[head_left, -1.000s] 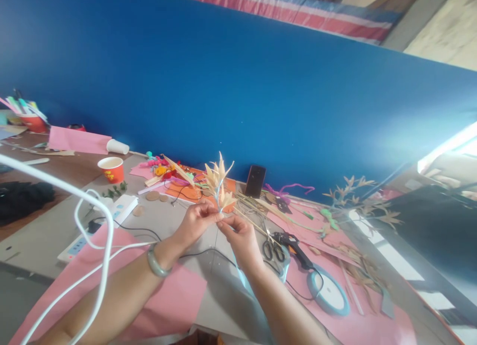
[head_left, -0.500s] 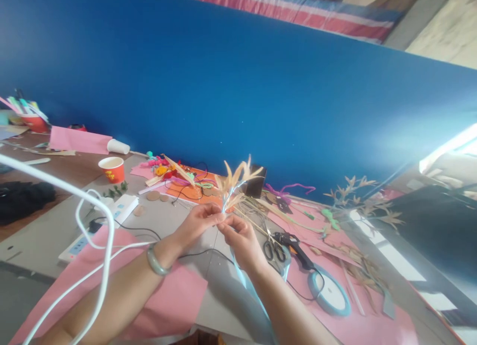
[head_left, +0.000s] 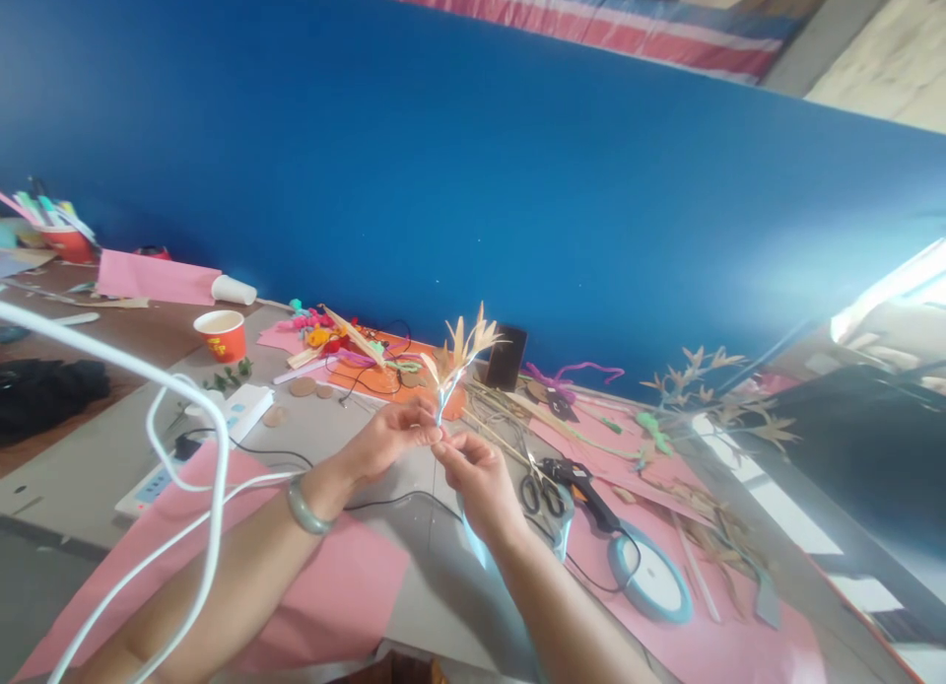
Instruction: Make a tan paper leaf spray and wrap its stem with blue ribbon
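A sprig of pale, straw-coloured pointed leaves (head_left: 465,345), its stem bound in light blue, stands upright between my hands above the table. My left hand (head_left: 403,433), below a jade-coloured bangle, pinches the stem from the left. My right hand (head_left: 477,472) is closed at the stem's lower end, its fingertips close to the left ones. From below it a light blue ribbon (head_left: 473,544) hangs down and passes behind my right forearm. What exactly lies between the right fingertips is hidden.
Black-handled scissors (head_left: 543,494), a glue gun (head_left: 591,497) and a roll of light blue ribbon (head_left: 654,578) lie to the right. Another leaf sprig (head_left: 699,378) is farther right. At left are a red paper cup (head_left: 222,336), a power strip (head_left: 240,415) and a white cable (head_left: 220,487).
The sprig has turned between my fingers, its leaf tips now more upright and slightly to the left. Both hands stay closed at the stem, barely moved.
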Demonstrator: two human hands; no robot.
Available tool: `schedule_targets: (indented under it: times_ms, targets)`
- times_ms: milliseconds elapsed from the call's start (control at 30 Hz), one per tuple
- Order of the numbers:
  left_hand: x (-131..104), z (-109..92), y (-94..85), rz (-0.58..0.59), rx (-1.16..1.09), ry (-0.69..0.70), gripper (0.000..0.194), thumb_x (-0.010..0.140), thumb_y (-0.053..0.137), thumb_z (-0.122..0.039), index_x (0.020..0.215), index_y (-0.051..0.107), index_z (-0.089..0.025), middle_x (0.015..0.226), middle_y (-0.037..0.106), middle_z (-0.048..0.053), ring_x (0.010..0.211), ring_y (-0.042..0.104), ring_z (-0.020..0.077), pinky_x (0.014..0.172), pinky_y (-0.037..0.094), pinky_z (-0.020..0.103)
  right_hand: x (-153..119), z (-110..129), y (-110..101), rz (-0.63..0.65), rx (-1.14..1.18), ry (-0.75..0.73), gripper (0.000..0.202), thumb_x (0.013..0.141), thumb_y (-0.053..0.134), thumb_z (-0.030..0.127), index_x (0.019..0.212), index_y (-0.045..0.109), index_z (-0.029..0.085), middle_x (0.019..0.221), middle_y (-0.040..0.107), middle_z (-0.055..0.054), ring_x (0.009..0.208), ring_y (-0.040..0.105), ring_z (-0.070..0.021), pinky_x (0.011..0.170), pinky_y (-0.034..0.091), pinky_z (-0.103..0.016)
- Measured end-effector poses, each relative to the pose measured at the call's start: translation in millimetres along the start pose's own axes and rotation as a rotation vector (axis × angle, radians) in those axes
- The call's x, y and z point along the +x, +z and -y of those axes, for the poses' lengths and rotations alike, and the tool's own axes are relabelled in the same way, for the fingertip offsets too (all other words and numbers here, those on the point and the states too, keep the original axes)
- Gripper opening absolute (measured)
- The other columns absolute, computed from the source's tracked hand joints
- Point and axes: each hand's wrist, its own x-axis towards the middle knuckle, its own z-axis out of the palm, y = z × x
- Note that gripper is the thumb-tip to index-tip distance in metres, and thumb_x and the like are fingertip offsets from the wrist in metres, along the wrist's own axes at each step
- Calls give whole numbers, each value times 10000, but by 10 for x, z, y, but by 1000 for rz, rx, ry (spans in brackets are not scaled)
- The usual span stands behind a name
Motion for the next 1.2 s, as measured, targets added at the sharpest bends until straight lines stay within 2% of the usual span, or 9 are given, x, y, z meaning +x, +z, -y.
schedule_targets:
  times_ms: [133,233,367,500,633,733,867,1000,1200]
  targets:
    - [-3,5,24,-143,78,-51,209,645,820,-295,662,668,-153,648,586,-23,653,506,106,675,396,248,-19,26,-6,-79,-225,-107,213,681,758,337,615,642,171,489,493,52,479,354,-90,486,278,-244]
    - [-6,-24,31,-176,132,-39,237,609,836,-306,663,661,-156,637,581,-28,640,500,108,651,396,246,-19,1,5,-114,-291,-178,163,698,734,302,634,668,169,552,586,22,524,436,-111,544,347,-259]
    - [-9,-59,72,-170,213,55,254,637,810,-331,600,628,-158,639,544,-24,658,495,116,649,402,249,-5,-48,28,-141,-331,-247,164,716,717,296,626,667,168,577,619,7,556,490,-129,577,380,-269]
    - [-1,-39,106,-264,217,100,270,664,780,-334,569,598,-158,668,536,-20,678,495,117,662,395,250,16,-59,31,-131,-306,-244,182,729,722,314,634,672,166,596,628,1,572,503,-133,588,395,-272]
    - [5,-32,70,-141,217,30,195,735,729,-329,674,664,-155,702,566,-4,716,522,132,702,404,265,35,-52,3,-135,-273,-215,225,735,735,360,650,670,163,600,628,0,550,482,-125,571,394,-271]
    - [-4,-55,52,-80,261,67,157,751,721,-305,721,695,-153,768,597,17,782,549,152,740,416,274,31,-63,-20,-161,-302,-232,225,735,738,369,666,683,162,633,658,-18,585,513,-141,600,409,-283]
    - [-15,-72,81,-112,338,93,123,773,693,-264,731,677,-149,815,636,42,814,582,176,747,441,288,3,-63,-39,-168,-365,-250,182,745,722,340,680,699,172,661,687,-34,634,563,-173,638,438,-303]
    - [-6,-47,92,-145,461,158,100,781,670,-218,714,657,-145,851,630,57,850,596,191,786,452,304,-9,28,-79,-85,-369,-194,144,716,739,319,749,712,181,745,715,-43,705,605,-199,683,470,-315]
    - [13,21,50,-118,567,225,79,788,636,-166,711,647,-152,853,613,66,869,602,202,802,462,317,59,157,-175,33,-336,-4,230,754,693,381,663,658,173,531,536,36,486,412,-100,475,323,-236]
